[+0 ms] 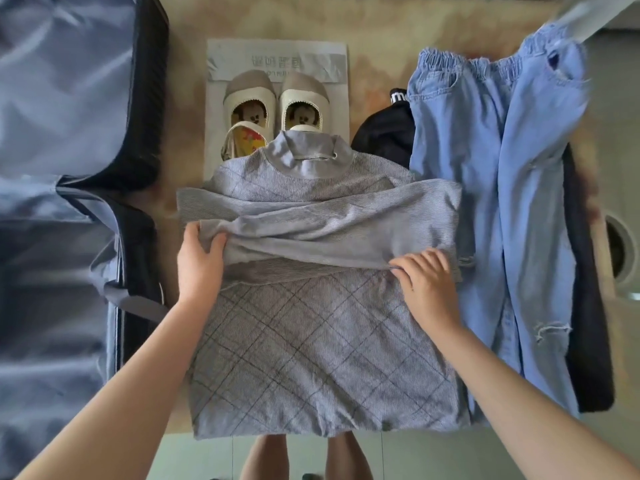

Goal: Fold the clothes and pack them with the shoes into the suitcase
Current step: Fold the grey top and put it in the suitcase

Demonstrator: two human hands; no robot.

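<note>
Lying flat on the tan surface [374, 32], a grey plaid top [311, 348] is spread in front of the person with its collar pointing away and both sleeves folded across the chest. The left hand [199, 259] grips the cuff end of one folded sleeve at the garment's left edge, its fingers [192, 233] curled closed around a bunch of the grey cloth. The right hand [427, 284] rests palm down on the other side of the top, its fingers [412, 259] loosely bent and pressing on the lower edge of the folded sleeve; whether they pinch the cloth or only hold it down cannot be told. To the left, the open suitcase [69, 168] lies with its grey-blue lining showing and a dark rim along its inner side, just beside the top. Beyond the collar, a pair of beige and cream shoes [273, 98] sits on a sheet of grey paper [277, 57], heels toward the person and partly covered by the collar. Right of the shoes, a black garment [384, 133] is bunched, touching the top. Along the right side, light blue jeans [502, 202] with an elastic waist and ripped knee lie stretched lengthwise, over a dark cloth [588, 341] at the surface's edge.
</note>
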